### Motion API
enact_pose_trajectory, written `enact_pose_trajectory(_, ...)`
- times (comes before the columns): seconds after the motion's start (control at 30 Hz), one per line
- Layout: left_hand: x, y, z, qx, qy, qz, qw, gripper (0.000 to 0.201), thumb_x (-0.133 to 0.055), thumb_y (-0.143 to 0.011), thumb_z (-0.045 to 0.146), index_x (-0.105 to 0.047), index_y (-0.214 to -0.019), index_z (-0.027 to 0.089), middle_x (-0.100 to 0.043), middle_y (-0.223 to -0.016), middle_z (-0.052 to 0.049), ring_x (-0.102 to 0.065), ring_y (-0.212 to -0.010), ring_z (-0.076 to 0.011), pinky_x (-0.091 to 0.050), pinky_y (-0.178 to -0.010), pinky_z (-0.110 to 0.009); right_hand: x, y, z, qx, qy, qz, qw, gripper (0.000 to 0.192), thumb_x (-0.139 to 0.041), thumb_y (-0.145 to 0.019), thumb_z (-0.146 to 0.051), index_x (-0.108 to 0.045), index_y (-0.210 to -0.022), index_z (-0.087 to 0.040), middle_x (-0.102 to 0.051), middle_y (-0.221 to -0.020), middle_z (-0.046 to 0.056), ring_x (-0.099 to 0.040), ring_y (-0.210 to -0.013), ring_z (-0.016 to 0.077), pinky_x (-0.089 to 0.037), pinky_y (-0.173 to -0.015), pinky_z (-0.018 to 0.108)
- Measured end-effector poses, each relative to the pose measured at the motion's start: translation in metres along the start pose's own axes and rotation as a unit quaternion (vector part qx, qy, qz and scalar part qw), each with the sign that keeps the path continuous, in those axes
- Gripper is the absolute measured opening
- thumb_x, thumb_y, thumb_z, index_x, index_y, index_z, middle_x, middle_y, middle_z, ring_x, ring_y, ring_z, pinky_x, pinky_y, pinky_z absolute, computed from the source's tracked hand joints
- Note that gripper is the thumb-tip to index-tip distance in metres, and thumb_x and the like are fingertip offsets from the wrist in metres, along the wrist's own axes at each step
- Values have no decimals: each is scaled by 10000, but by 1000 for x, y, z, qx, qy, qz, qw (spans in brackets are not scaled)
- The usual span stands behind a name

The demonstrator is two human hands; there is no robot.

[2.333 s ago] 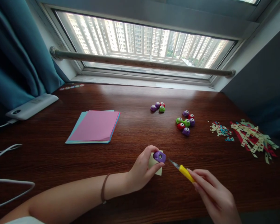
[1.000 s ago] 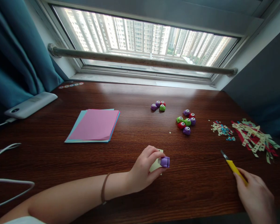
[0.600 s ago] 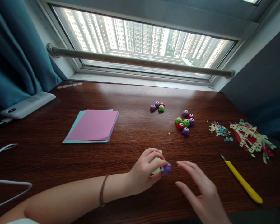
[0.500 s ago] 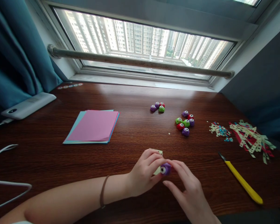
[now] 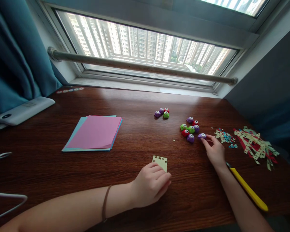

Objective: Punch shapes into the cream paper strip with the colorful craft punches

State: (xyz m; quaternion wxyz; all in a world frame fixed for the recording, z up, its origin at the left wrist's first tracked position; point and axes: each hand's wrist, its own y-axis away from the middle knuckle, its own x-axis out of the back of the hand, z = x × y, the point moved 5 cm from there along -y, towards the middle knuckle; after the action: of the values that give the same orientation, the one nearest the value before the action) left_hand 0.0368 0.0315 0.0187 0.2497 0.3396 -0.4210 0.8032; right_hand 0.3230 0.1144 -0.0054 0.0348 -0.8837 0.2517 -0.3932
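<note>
Right grip [image 5: 215,151] pinches one purple punch [image 5: 202,136] beside seven punches [image 5: 191,130]; left grip [image 5: 151,186] curls over one paper [image 5: 160,161].

paper stack [image 5: 93,132] left of punches [image 5: 190,129] (strips [image 5: 255,143] right)

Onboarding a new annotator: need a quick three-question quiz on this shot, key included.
1. Multiple choice: what are the fingers of the right hand on?
A) the pink paper
B) a purple craft punch
C) the yellow-handled craft knife
2. True or false: the left hand covers part of the pale yellow punched paper.
3. Count: how many punches are in the smaller cluster of craft punches?

Key: 1. B; 2. True; 3. Four.
</note>
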Motion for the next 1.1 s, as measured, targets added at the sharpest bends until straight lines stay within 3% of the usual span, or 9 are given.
enact_pose_trajectory(0.17,-1,0,2,-13,-35,10,999,129,-438,-867,140,-567,-860,156,-604,-649,-22,-588,-658,-149,-454,-685,-296,-16,-9,9,28,37,0,999,383,-546,-767,-484,-605,-959,-158,-655,-875,79,-589,-753,209,-450,-720,332)
enact_pose_trajectory(0.33,-2,0,1,-9,-36,-2,999,130,-434,-865,143,-564,-858,152,-614,-684,-31,-586,-699,-159,-446,-696,-309,-19,-8,9,56,74,16,996,375,-548,-763,-467,-616,-921,-134,-603,-933,123,-532,-799,243,-417,-794,413)
enact_pose_trajectory(0.47,-3,-1,1,-3,-36,-16,999,130,-432,-861,144,-561,-862,148,-617,-712,-36,-577,-713,-165,-436,-689,-314,-11,6,-23,158,95,78,980,386,-538,-808,-412,-595,-1068,-133,-531,-1081,142,-485,-933,250,-397,-871,424)
enact_pose_trajectory(0.53,-3,-1,1,1,-37,-20,999,138,-424,-865,145,-562,-876,148,-618,-719,-39,-577,-726,-167,-435,-696,-314,-17,17,-51,241,92,39,965,257,-529,-841,-346,-633,-1005,-177,-562,-1020,101,-464,-946,233,-400,-877,401)
enact_pose_trajectory(0.6,-3,-1,2,3,-39,-24,999,144,-420,-868,147,-563,-884,146,-619,-723,-43,-576,-735,-171,-433,-698,-315,-32,26,-75,297,82,-57,950,153,-535,-851,-288,-666,-873,-214,-598,-916,58,-451,-906,216,-411,-856,376)
enact_pose_trajectory(0.73,-2,-2,2,1,-44,-29,999,148,-415,-869,154,-562,-877,144,-617,-733,-45,-566,-718,-172,-432,-684,-320,-58,28,-100,308,71,-163,935,70,-610,-796,-236,-677,-814,-233,-596,-927,45,-427,-923,220,-416,-851,380)
enact_pose_trajectory(0.87,-2,-2,2,3,-45,-30,999,150,-413,-870,157,-563,-872,143,-619,-745,-48,-567,-741,-175,-434,-702,-326,-73,20,-99,291,90,-191,933,69,-605,-788,-209,-670,-769,-222,-572,-936,54,-419,-914,221,-414,-841,394)
enact_pose_trajectory(1.1,-3,-1,1,6,-39,-32,999,147,-416,-873,161,-562,-879,145,-620,-752,-49,-565,-757,-175,-432,-722,-332,-80,23,-101,321,129,-204,916,107,-527,-823,-157,-600,-748,-178,-552,-905,82,-411,-907,235,-401,-838,395)
